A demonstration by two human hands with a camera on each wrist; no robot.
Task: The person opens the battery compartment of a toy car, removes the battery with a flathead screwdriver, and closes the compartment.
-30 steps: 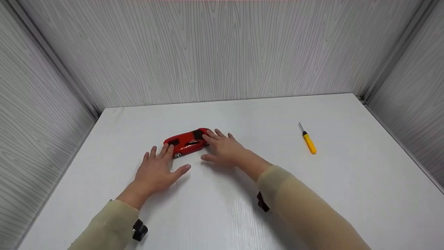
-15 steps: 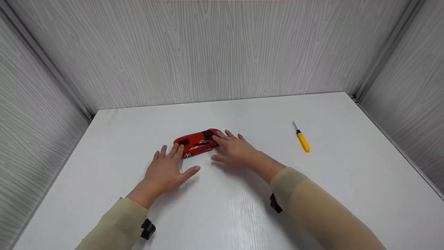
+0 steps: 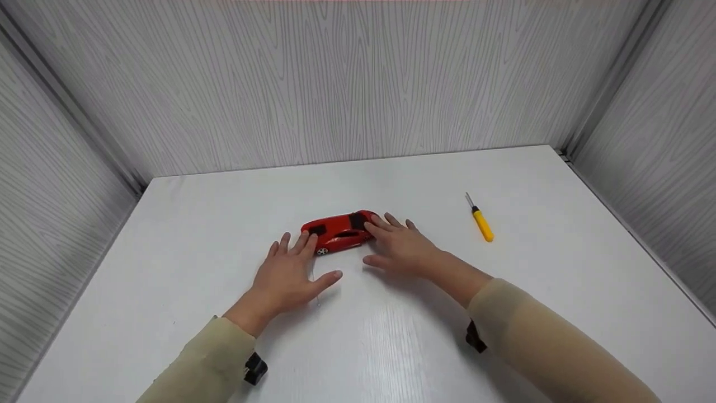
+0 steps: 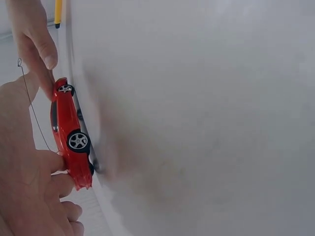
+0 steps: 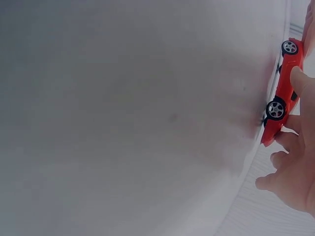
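A red toy car [image 3: 338, 232] with black panels stands on its wheels on the white table. My left hand [image 3: 288, 280] has its fingers spread, with fingertips on the car's left end. Over at the right end, my right hand [image 3: 403, 246] touches the car with outstretched fingers, its thumb held away from the side. Neither hand curls round it. In the left wrist view, a thin wire [image 4: 33, 105] with a small loop at its tip sticks up from the car near the left fingers. Silvery spoked wheels [image 5: 276, 109] show along the near side in the right wrist view.
A screwdriver [image 3: 482, 224] with a yellow handle lies to the right of the hands. Wood-grain panels [image 3: 347, 84] wall in the table [image 3: 358, 347] at the back and both sides. Black devices [image 3: 255, 368] are strapped under the sleeves.
Both hands and the car between them have moved to the right, toward the screwdriver. The head view has also shifted a little. The fingers keep the same pose on the car.
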